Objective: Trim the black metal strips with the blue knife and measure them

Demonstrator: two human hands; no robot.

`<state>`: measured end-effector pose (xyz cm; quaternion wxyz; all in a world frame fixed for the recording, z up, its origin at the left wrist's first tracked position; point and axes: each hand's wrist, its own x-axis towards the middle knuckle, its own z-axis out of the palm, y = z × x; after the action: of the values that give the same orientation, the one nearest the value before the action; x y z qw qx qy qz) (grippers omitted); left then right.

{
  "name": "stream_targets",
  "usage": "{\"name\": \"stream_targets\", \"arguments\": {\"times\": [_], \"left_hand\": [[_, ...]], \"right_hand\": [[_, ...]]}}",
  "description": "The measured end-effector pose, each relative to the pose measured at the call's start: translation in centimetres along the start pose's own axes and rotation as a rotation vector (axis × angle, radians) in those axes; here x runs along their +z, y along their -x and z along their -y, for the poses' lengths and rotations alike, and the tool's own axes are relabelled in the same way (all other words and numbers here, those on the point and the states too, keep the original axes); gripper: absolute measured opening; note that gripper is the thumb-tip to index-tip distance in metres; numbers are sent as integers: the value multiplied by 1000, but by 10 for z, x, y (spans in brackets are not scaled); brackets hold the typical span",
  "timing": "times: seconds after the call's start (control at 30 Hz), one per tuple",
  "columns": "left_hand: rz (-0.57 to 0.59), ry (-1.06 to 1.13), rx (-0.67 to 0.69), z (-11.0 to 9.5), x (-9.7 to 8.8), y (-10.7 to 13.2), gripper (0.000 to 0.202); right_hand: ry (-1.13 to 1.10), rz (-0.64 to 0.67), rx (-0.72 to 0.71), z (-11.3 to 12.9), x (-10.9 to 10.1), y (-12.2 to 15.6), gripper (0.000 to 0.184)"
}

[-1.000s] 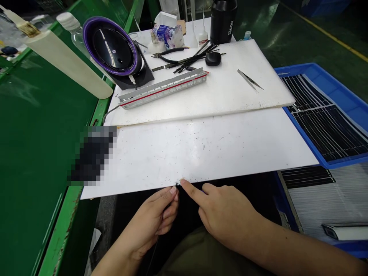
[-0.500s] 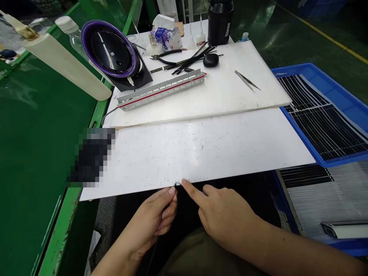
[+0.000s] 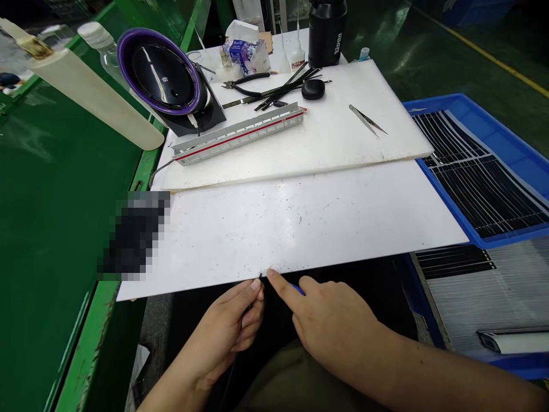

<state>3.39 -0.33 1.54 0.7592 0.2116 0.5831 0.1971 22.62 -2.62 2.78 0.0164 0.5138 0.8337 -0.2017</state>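
Note:
At the front edge of the white board (image 3: 343, 229), my left hand (image 3: 238, 317) pinches a thin black strip (image 3: 260, 276) between thumb and fingers. The strip's tip meets the edge, and its length trails down below the fist. My right hand (image 3: 330, 315) is closed round a tool with a blue handle (image 3: 298, 289), most of it hidden in the palm. The index finger stretches forward along the tool, its tip just right of the strip's end. Which kind of tool it is, I cannot tell. Small dark shavings (image 3: 300, 219) are scattered over the board.
A raised white slab (image 3: 326, 137) carries a grey scale ruler (image 3: 240, 137), cutting pliers (image 3: 246, 86), tweezers (image 3: 368, 121), black strips and a black case (image 3: 313, 89). A purple-rimmed fan (image 3: 163, 74) stands left. Blue trays (image 3: 467, 106) of black strips lie right; a green wall (image 3: 55, 217) bounds the left.
My right index fingertip has shifted slightly left, closer to the strip's end, and more of the blue handle shows. The left hand has hardly moved.

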Motion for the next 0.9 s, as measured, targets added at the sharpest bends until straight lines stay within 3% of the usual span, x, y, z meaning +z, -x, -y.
{"name": "stream_targets", "arguments": {"times": [0.37, 0.9], "left_hand": [[-28, 27, 24, 0, 5, 1, 33], [-52, 81, 43, 1, 12, 3, 31]], "right_hand": [[-31, -13, 38, 3, 0, 3, 66], [-47, 14, 20, 14, 5, -3, 79]]}}
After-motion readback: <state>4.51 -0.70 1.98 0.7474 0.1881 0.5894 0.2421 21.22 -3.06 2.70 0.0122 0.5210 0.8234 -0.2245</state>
